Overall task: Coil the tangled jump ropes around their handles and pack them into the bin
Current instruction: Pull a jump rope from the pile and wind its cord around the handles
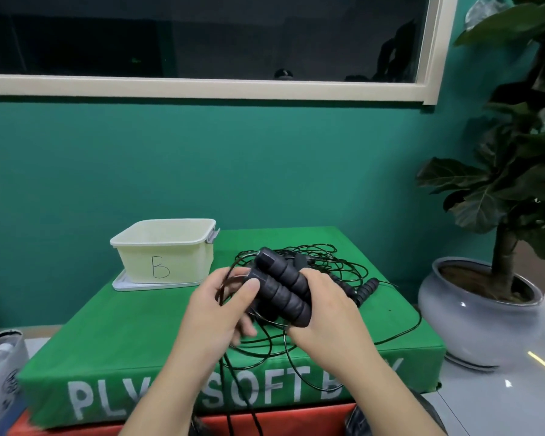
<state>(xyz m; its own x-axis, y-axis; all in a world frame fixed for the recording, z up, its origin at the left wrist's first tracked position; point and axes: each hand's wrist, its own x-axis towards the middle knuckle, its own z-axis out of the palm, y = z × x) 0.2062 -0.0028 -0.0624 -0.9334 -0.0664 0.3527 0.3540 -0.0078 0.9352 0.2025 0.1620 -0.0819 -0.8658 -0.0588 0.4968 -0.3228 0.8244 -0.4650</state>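
Above the green mat [114, 338]: two handles [280, 287] clamped in right hand [324, 313], cord [230, 281] pinched by left hand [214, 306] — coiling barely begun, bin [170, 247] apparently unfilled.

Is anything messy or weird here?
Yes: thin black rope lies in a tangled heap on the green box, with one loop hanging over its right edge. The bin sits on its own lid.

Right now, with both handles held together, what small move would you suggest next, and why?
Probably wrap the loose cord once around the paired handles. The right hand already holds both handles side by side, the left hand pinches the cord beside them, and no turns show on them yet.
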